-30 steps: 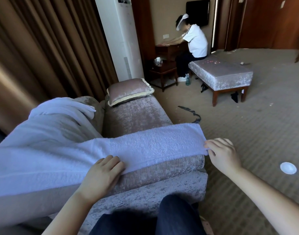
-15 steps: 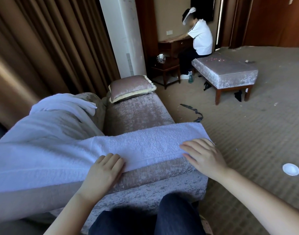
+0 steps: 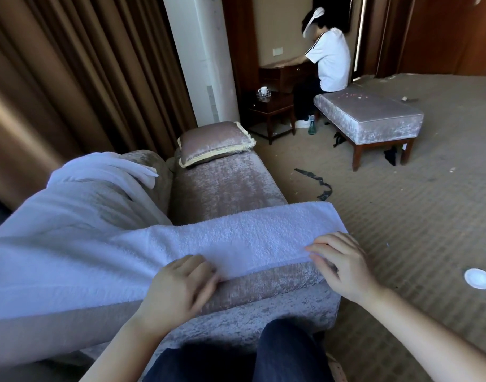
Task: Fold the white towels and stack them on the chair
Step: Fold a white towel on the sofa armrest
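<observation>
A long white towel (image 3: 236, 238) lies folded lengthwise across the front of the plush grey chair (image 3: 222, 186), its left part running over the armrest. My left hand (image 3: 181, 285) sits at the towel's near edge with fingers curled onto it. At the right end of that same edge, my right hand (image 3: 344, 266) pinches the towel between fingers and thumb. A second white towel (image 3: 109, 166) is draped over the chair's back at the left.
A pink cushion (image 3: 214, 142) lies at the far end of the seat. Brown curtains hang at the left. Across the carpet stand an upholstered bench (image 3: 374, 114) and a seated person at a wooden desk. A white disc (image 3: 478, 278) and a dark strap (image 3: 316, 183) lie on the floor.
My right hand moved left from the towel's end onto its near edge. The fingers of my left hand curled at the edge. The view drifted slightly.
</observation>
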Demonstrator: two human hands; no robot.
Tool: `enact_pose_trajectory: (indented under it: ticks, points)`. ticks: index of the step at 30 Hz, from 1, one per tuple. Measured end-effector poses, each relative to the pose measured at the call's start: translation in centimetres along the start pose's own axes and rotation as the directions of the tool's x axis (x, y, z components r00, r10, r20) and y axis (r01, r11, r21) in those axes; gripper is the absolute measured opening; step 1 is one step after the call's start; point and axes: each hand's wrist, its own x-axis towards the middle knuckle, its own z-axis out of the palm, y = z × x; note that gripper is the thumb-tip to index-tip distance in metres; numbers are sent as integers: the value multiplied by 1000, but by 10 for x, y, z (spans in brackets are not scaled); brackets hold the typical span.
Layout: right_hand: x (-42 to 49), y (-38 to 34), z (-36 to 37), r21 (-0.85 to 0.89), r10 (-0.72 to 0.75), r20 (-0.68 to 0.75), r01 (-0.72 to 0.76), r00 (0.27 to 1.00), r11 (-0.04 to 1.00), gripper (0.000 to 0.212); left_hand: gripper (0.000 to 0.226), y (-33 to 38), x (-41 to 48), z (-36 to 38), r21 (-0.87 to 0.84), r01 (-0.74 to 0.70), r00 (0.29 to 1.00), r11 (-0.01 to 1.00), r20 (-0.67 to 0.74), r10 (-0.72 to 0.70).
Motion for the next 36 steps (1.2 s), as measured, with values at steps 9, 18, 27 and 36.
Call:
enact_pose_trajectory:
  ticks: [9,18,27,36]
  points:
    - [70,12,25,-169,373,436,-332,819,928,56,57,-6,84,53,92,198,943,976,253,-216]
    - [75,30,30,-128,443,515,-445,734,887,50,68,-2,86,65,167,237,901,957,331,-281]
    - [106,-71,66,-21,116,331,-115,937,993,46,33,-59,35,-19,84,273,957,958,-119,-263]
    - [144,-211,160,217,-242,229,193,943,957,31,37,-149,-145,-127,396,636,759,662,-169,-628]
